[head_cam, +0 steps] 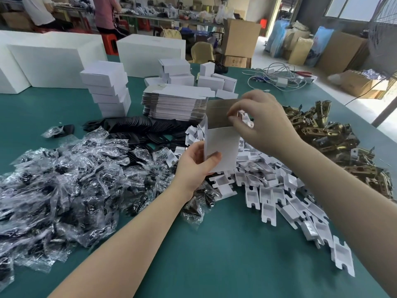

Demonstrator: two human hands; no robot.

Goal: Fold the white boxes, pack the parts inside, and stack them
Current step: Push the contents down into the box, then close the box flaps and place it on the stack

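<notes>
My left hand [196, 163] grips the lower part of a small white box [222, 145] held upright above the table, its top flap open toward me. My right hand [263, 123] pinches a white plastic part [246, 119] at the box's open mouth. Under my hands lies a heap of white plastic trays [277, 190]. A pile of brass metal parts [328, 134] lies to the right. Clear bags of black parts [64, 179] cover the left. Flat box blanks [176, 104] are stacked behind, beside a column of folded white boxes [107, 89].
The green table [225, 254] runs to its right edge near white cables [279, 79]. Large white cartons [47, 61] stand at the back left. Black flat pieces [146, 127] lie mid-table. People sit at a far bench; brown cartons [240, 39] stand on the floor.
</notes>
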